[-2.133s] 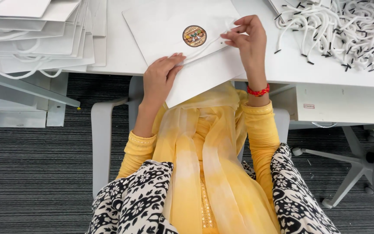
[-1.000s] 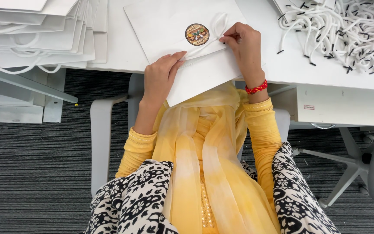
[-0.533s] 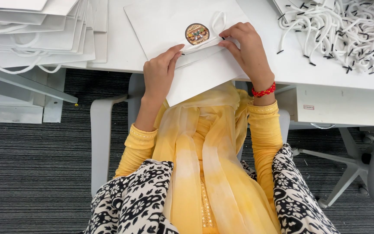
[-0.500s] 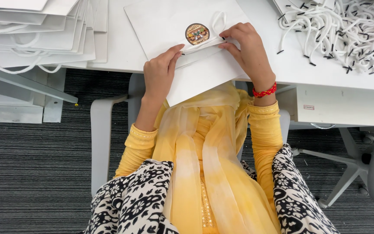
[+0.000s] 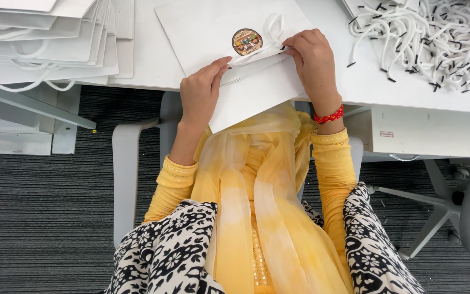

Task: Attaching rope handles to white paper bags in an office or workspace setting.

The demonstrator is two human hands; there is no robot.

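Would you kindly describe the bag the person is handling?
On the white table, right of the stacked bags, lies a flat white paper bag under the left hand and right hand. Only it shows a round brown sticker.

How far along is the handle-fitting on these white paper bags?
Done: a stack of white bags with rope handles lies to the left. In hand: the left hand and right hand hold a flat white paper bag at its rope handle. Left: a big pile of loose white cords.
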